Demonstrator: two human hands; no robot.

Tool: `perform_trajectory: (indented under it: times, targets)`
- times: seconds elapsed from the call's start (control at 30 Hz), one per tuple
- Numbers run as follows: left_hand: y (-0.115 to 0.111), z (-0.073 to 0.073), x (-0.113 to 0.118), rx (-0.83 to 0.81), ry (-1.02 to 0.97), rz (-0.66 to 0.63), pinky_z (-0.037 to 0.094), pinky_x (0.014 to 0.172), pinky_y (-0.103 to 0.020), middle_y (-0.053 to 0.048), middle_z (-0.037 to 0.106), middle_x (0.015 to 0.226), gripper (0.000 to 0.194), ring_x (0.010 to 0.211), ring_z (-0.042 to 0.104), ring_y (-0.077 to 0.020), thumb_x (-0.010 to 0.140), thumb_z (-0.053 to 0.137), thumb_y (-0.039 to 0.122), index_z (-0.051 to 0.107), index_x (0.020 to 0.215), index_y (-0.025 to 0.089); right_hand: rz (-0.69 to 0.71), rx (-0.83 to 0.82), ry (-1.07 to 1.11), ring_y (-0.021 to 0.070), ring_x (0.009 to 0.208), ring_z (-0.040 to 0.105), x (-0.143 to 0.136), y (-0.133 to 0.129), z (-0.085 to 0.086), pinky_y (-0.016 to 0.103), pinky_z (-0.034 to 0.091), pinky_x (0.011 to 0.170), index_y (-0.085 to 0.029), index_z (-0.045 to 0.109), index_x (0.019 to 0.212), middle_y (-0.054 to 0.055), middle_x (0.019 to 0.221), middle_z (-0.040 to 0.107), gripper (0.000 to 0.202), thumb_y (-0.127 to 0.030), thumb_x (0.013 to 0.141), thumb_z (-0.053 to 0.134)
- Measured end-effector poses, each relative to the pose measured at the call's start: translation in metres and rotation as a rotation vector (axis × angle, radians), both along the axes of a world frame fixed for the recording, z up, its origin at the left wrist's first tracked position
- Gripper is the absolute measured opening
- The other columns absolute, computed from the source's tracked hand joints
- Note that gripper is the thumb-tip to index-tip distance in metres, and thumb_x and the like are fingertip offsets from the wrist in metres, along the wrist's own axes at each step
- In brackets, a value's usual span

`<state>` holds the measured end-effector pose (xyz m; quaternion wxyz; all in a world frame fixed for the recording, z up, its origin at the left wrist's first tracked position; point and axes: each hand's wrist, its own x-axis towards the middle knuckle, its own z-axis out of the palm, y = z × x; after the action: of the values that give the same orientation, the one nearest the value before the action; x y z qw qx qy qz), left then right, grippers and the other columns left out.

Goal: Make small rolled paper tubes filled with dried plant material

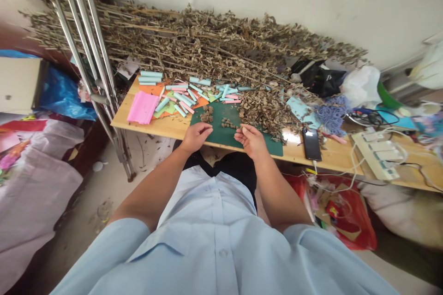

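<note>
My left hand [197, 137] is over the near left edge of a green mat [221, 136], its thumb and fingertips pinched together; anything between them is too small to name. My right hand [252, 140] is at the mat's near middle, fingers curled and thumb against the index finger, and what it may hold cannot be made out. Between and beyond the hands lies a group of small brown balls [229, 123]. A looser brown clump [206, 114] sits just above my left hand. Crumbled dry leaves [265, 110] are heaped on the mat's right side.
Paper rolls [185, 99] in blue and pink lie beside a pink sheet [143, 107]. Dried stalks [194, 46] line the wall. Rightward are a charging phone [312, 144], blue yarn [332, 115] and a power strip [376, 154]. Metal crutches [90, 55] stand left.
</note>
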<state>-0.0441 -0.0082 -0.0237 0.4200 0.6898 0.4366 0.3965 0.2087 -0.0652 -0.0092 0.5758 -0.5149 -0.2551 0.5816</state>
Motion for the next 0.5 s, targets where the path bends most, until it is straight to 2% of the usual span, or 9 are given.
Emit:
perform_trajectory:
  times: [0.13,0.3,0.5]
  targets:
    - [0.0000,-0.0018,-0.0005,0.005,-0.001,0.000,0.054,0.073,-0.029,-0.004,0.073,0.083,0.028,0.077,0.066,-0.0163,0.092,0.064,0.043,0.076,0.100,0.019,-0.002,-0.007,0.029,0.0152,0.080,0.076,0.0025,-0.0001,-0.0007,0.028,0.065,0.078,-0.023,0.073,0.102,0.001,0.090,0.078,0.031,-0.040,0.079,0.082]
    - [0.0002,-0.0030,-0.0009,0.007,-0.001,0.003,0.055,0.073,-0.029,-0.004,0.073,0.084,0.029,0.077,0.067,-0.0163,0.092,0.064,0.044,0.076,0.102,0.019,-0.013,0.013,0.011,0.0146,0.083,0.077,0.0045,-0.0007,-0.0048,0.028,0.065,0.082,-0.024,0.074,0.101,0.001,0.093,0.079,0.033,-0.033,0.073,0.087]
    - [0.0005,-0.0035,-0.0009,0.003,-0.006,0.009,0.055,0.075,-0.030,-0.005,0.074,0.087,0.028,0.079,0.068,-0.0167,0.092,0.065,0.043,0.076,0.102,0.020,-0.037,-0.024,0.010,0.0144,0.074,0.076,0.0049,0.0001,-0.0050,0.026,0.066,0.072,-0.022,0.074,0.096,0.000,0.083,0.078,0.028,-0.032,0.073,0.087]
